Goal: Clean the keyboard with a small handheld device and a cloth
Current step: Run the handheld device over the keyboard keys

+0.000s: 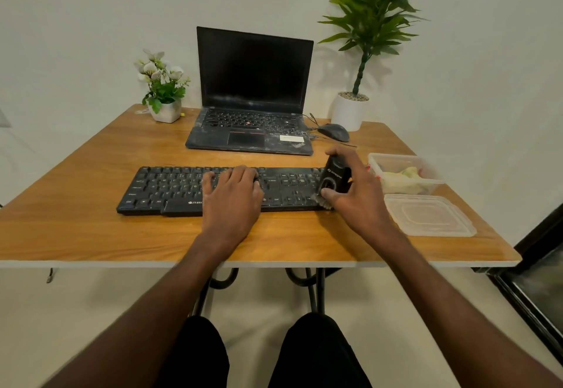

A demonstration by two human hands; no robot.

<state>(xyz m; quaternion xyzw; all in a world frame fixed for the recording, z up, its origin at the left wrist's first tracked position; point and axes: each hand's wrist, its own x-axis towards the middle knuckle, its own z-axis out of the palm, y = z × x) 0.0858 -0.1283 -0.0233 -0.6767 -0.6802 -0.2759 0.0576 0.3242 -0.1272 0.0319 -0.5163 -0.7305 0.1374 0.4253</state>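
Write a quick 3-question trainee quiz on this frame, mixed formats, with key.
1. True or false: the left hand rests flat on the keyboard.
2. Which end of the keyboard is the handheld device working at? A) its left end B) its middle C) its right end
3. Fill in: the lid lies on the table in front of the open plastic ______.

Key: 1 true; 2 C, the right hand grips the device there, bristles down on the keys; 3 container.
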